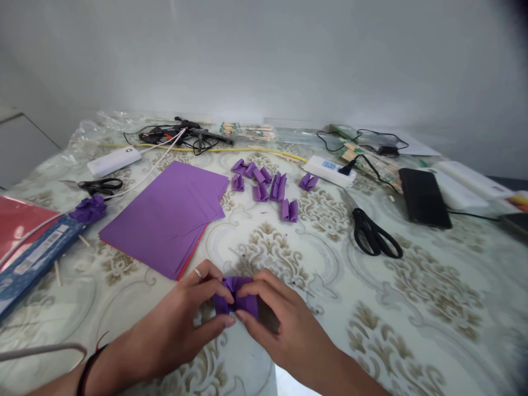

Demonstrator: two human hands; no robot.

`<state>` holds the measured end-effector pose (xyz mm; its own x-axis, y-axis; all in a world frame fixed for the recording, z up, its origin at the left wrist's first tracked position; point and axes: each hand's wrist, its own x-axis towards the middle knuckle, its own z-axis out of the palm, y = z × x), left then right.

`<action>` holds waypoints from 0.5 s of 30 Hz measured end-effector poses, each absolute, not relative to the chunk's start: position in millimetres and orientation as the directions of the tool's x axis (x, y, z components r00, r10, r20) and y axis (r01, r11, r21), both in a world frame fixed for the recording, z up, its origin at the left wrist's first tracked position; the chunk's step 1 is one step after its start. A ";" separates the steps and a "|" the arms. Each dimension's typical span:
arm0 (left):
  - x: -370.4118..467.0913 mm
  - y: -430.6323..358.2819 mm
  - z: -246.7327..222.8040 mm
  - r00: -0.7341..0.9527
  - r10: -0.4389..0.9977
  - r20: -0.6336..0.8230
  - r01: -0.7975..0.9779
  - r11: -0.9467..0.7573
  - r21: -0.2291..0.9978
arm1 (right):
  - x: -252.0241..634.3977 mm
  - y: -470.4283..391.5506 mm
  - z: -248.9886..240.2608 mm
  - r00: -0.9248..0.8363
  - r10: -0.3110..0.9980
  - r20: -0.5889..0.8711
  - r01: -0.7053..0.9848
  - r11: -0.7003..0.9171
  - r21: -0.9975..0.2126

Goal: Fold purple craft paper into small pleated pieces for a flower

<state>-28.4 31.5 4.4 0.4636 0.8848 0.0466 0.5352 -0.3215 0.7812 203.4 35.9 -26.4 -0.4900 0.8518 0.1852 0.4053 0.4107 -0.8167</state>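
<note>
Both hands meet low in the middle of the view around a small folded piece of purple paper [248, 306]. My left hand [181, 313] pinches its left part between thumb and fingers; a ring is on one finger. My right hand [284, 313] grips the right part, its thumb and fingertips near the centre fold. Fingers cover some of the paper. Up and left of them lies a stack of purple paper sheets [160, 214], with a red edge showing beneath. Several folded purple paper pieces [278, 187] sit beyond the hands.
Black-handled scissors [371, 234] lie at right, another pair [103, 185] at left. A black phone [424, 198], a white power strip [330, 170] with cords, a white power bank [114, 160], a crumpled purple paper bundle [88, 209] and a glue gun [160, 135] surround the work area.
</note>
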 end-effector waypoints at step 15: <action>-31.8 36.5 -5.6 0.268 0.951 0.154 0.552 -0.283 0.784 | 201.4 39.4 -23.4 -0.322 0.901 0.290 0.374 0.403 -0.835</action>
<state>-31.8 36.5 -5.6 0.2679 0.9510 0.1544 0.5519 -0.2829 0.7845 201.4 39.4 -23.4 -0.3224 0.9011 0.2899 0.3741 0.4026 -0.8355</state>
